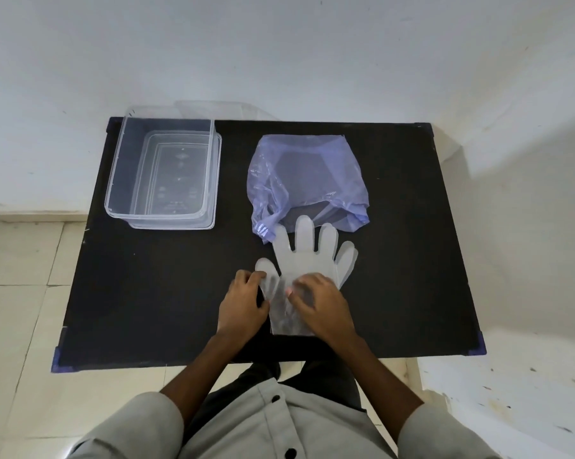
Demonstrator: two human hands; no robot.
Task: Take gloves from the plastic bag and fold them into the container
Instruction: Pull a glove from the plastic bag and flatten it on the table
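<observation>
The clear container (pixel 166 175) sits at the desk's (pixel 153 293) far left, empty. The purple plastic bag (pixel 307 175) lies to its right, mouth toward the person. Just below it a translucent glove (pixel 307 260) lies flat. The left hand (pixel 243 304) pinches its thumb edge; the right hand (pixel 322 303) presses flat, fingers spread. Best to smooth it first, then fold evenly before lifting

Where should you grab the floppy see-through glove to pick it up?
Probably at the cuff, the straight edge of the glove nearest the person, coming from the near side. It lies flat on the table, fingers pointing toward the bag, and the left hand and right hand already rest there.
</observation>
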